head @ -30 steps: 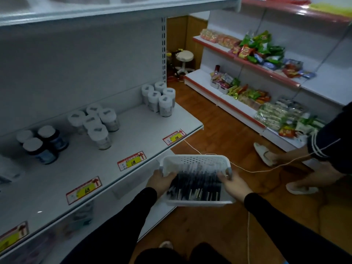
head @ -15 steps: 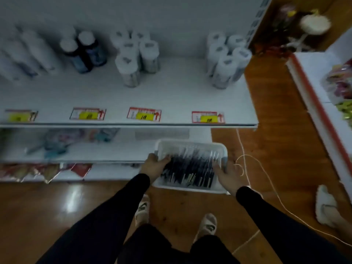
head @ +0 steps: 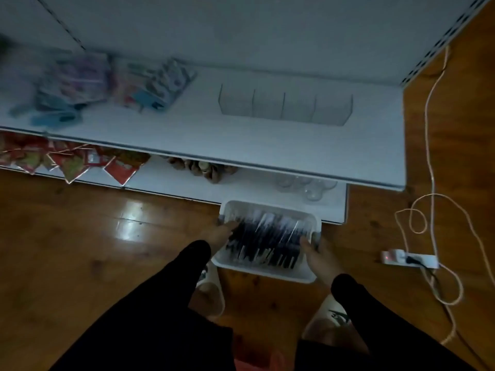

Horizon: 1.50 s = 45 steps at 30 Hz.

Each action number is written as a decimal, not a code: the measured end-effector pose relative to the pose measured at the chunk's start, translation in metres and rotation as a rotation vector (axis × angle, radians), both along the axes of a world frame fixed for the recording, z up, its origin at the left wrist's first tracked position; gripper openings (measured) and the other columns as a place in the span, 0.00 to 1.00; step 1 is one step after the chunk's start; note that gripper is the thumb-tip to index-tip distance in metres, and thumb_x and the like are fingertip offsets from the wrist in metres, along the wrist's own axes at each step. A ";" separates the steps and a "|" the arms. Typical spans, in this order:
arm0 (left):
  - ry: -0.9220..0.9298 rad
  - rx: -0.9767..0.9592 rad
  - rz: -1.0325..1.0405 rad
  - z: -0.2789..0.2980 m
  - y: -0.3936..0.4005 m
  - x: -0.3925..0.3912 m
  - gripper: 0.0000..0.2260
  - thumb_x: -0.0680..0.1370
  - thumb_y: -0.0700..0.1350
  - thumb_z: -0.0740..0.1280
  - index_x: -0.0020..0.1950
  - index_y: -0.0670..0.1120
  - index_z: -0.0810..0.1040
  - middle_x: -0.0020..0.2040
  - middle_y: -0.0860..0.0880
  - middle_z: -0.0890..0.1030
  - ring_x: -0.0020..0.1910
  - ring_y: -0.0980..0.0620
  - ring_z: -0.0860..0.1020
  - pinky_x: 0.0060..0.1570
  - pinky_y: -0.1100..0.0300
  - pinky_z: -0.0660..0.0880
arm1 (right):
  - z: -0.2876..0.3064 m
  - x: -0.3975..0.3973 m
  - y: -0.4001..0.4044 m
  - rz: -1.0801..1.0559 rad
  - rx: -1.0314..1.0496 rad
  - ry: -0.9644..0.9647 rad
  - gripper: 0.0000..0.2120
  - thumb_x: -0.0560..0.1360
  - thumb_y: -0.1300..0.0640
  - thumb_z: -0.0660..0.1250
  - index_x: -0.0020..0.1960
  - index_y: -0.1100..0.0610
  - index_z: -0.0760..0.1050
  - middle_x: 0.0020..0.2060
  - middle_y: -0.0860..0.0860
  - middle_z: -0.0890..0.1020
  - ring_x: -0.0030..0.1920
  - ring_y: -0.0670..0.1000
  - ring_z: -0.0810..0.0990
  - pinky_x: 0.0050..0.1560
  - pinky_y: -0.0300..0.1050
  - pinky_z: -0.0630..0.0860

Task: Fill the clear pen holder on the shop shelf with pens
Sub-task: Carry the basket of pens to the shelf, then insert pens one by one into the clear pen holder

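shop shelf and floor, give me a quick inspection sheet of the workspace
surface: white shelf, dim light
job's things: clear pen holder on the shelf, compartments look empty; white basket full of pens, held low
clutter: blurred packets at shelf left; red packets on the tier below
grippers: left hand and right hand each grip a basket end
cables: white cord looped on floor, to power strip
surroundings: wooden floor

clear pen holder [head: 285, 107] with four open-top compartments, nothing in it, standing upright on the white shelf [head: 241, 140], dark pens [head: 263, 243] piled loose in a white basket [head: 257, 271] below
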<state>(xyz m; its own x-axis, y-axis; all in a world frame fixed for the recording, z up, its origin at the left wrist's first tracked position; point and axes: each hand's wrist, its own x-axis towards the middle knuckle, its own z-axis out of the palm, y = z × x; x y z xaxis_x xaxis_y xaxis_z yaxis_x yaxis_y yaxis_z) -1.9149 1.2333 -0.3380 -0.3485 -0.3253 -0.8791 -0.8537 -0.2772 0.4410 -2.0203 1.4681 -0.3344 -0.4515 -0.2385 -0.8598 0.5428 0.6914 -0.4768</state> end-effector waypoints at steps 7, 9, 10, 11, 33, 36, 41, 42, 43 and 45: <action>-0.029 -0.036 -0.006 -0.174 0.000 0.011 0.29 0.81 0.50 0.61 0.77 0.37 0.56 0.72 0.39 0.67 0.61 0.42 0.73 0.57 0.50 0.69 | -0.176 0.023 -0.010 -0.125 -0.012 -0.065 0.34 0.80 0.42 0.58 0.79 0.50 0.46 0.79 0.51 0.55 0.76 0.56 0.60 0.73 0.55 0.62; -0.038 -0.085 -0.010 -0.210 -0.002 0.011 0.27 0.81 0.49 0.62 0.75 0.36 0.60 0.69 0.36 0.69 0.54 0.44 0.73 0.56 0.46 0.69 | -0.213 0.026 -0.013 -0.155 0.000 -0.072 0.34 0.81 0.42 0.57 0.80 0.51 0.46 0.79 0.52 0.56 0.76 0.57 0.62 0.72 0.55 0.63; -0.044 -0.102 -0.013 -0.223 -0.002 0.010 0.27 0.81 0.48 0.62 0.75 0.37 0.60 0.71 0.37 0.68 0.57 0.43 0.73 0.58 0.47 0.69 | -0.228 0.027 -0.013 -0.165 0.004 -0.080 0.34 0.81 0.42 0.57 0.80 0.51 0.46 0.78 0.53 0.57 0.75 0.57 0.63 0.71 0.55 0.63; -0.050 -0.092 -0.007 -0.237 -0.001 0.011 0.28 0.81 0.48 0.62 0.76 0.38 0.59 0.74 0.38 0.65 0.62 0.42 0.72 0.60 0.48 0.68 | -0.244 0.027 -0.013 -0.176 0.009 -0.088 0.33 0.81 0.43 0.57 0.80 0.51 0.47 0.78 0.53 0.58 0.75 0.58 0.63 0.71 0.55 0.64; 0.044 -0.428 -0.555 -0.301 0.024 -0.008 0.17 0.79 0.47 0.62 0.63 0.36 0.72 0.44 0.39 0.78 0.40 0.42 0.77 0.45 0.49 0.75 | -0.307 0.041 -0.046 0.022 0.149 0.221 0.19 0.83 0.48 0.54 0.62 0.61 0.71 0.41 0.53 0.78 0.36 0.53 0.75 0.43 0.50 0.71; -0.116 -0.309 -0.540 -0.323 0.039 -0.004 0.33 0.77 0.54 0.65 0.76 0.41 0.58 0.62 0.41 0.77 0.58 0.42 0.77 0.56 0.51 0.75 | -0.328 0.046 -0.052 0.064 0.225 0.103 0.20 0.83 0.47 0.54 0.67 0.60 0.63 0.45 0.54 0.80 0.40 0.53 0.79 0.53 0.50 0.77; -0.159 -0.388 -0.514 -0.346 0.063 -0.004 0.37 0.74 0.54 0.69 0.75 0.42 0.54 0.71 0.39 0.65 0.67 0.39 0.70 0.65 0.47 0.70 | -0.353 0.051 -0.053 0.020 0.283 0.207 0.19 0.82 0.51 0.57 0.68 0.62 0.62 0.55 0.58 0.78 0.53 0.58 0.79 0.47 0.47 0.72; -0.129 -0.379 -0.474 -0.349 0.067 -0.004 0.36 0.74 0.52 0.70 0.74 0.42 0.56 0.70 0.39 0.66 0.66 0.39 0.70 0.65 0.48 0.70 | -0.356 0.053 -0.053 0.015 0.265 0.238 0.18 0.82 0.52 0.57 0.68 0.61 0.63 0.55 0.58 0.77 0.54 0.58 0.78 0.48 0.46 0.71; -0.099 -0.365 -0.440 -0.352 0.070 -0.005 0.34 0.73 0.50 0.71 0.73 0.41 0.57 0.69 0.40 0.67 0.65 0.40 0.71 0.64 0.48 0.71 | -0.356 0.055 -0.054 0.014 0.244 0.266 0.17 0.82 0.53 0.57 0.66 0.61 0.64 0.53 0.57 0.77 0.53 0.57 0.78 0.48 0.46 0.72; -0.058 -0.333 -0.367 -0.356 0.071 -0.007 0.30 0.73 0.47 0.71 0.69 0.42 0.61 0.65 0.41 0.73 0.62 0.42 0.75 0.61 0.49 0.74 | -0.360 0.057 -0.054 0.021 0.204 0.310 0.11 0.82 0.52 0.58 0.60 0.58 0.68 0.48 0.54 0.77 0.50 0.56 0.78 0.49 0.48 0.74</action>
